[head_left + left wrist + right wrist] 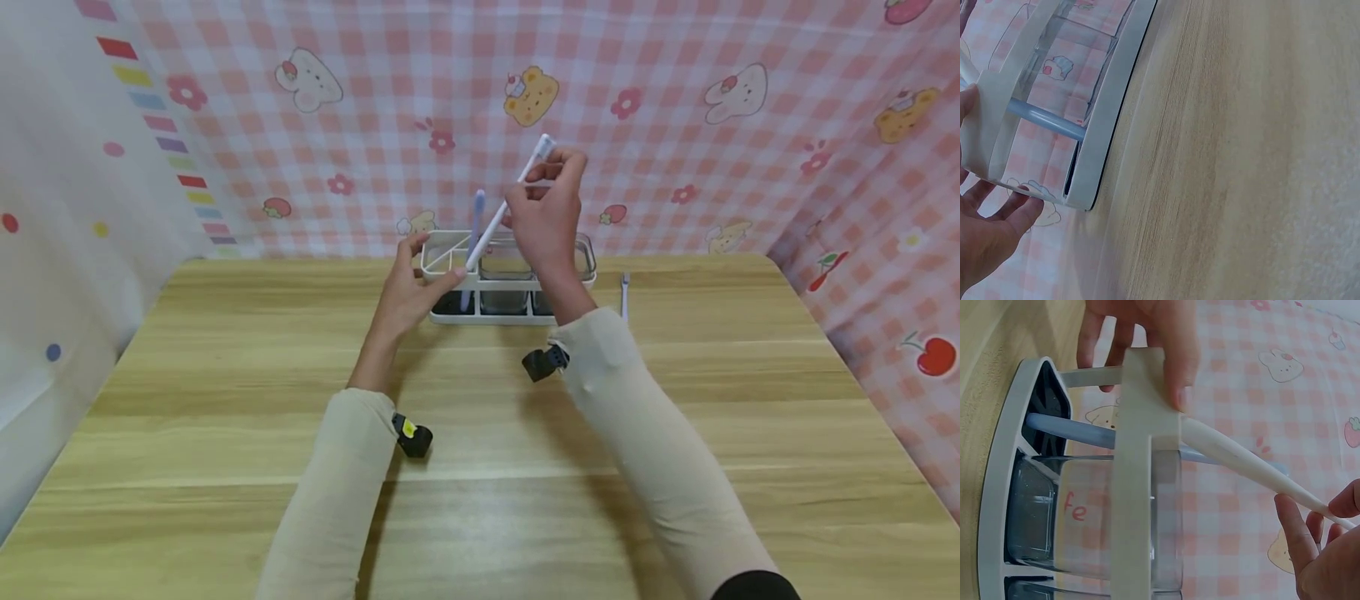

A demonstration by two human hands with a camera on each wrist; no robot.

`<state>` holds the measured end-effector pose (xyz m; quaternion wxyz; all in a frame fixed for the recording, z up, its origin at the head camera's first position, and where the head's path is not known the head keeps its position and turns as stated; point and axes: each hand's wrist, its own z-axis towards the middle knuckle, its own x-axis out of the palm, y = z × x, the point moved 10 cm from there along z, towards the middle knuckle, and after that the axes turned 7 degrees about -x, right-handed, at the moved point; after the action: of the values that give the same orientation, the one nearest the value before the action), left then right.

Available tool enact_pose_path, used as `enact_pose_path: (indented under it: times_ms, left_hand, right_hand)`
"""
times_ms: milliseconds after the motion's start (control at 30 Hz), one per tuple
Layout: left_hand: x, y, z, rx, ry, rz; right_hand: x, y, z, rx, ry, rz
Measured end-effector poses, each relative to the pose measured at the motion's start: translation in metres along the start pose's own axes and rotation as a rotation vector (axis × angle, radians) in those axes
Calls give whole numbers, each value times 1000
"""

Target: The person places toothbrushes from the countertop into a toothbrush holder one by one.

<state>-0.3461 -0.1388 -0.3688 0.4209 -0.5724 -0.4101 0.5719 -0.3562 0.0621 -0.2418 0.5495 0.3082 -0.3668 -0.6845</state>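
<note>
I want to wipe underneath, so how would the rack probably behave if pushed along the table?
The rack is likely stiff, as its thick rims look unbent. The clear cup, ringed by the upper rim, should probably travel with it. The bluish toothbrush may sway, being much thinner than its compartment.

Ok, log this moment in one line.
right fingers: pinch tilted white toothbrush | left fingers: grip holder | bluish toothbrush: in holder

You worked at a wood-grain desk (487,517) in a homelike, draped corner: pink gingham cloth (375,100) with cartoon bears and rabbits and a dotted white cloth (67,167) hung behind and beside it, and a toothbrush holder (504,285) stood there. The building's kind was unclear.
</note>
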Motion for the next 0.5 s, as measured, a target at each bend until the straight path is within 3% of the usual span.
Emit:
enact_pose_path:
  times_ms: [500]
  left_hand:
    - [-1,0,1,4,-5,-12]
  right_hand:
    - [18,-11,-10,-3,43,-37]
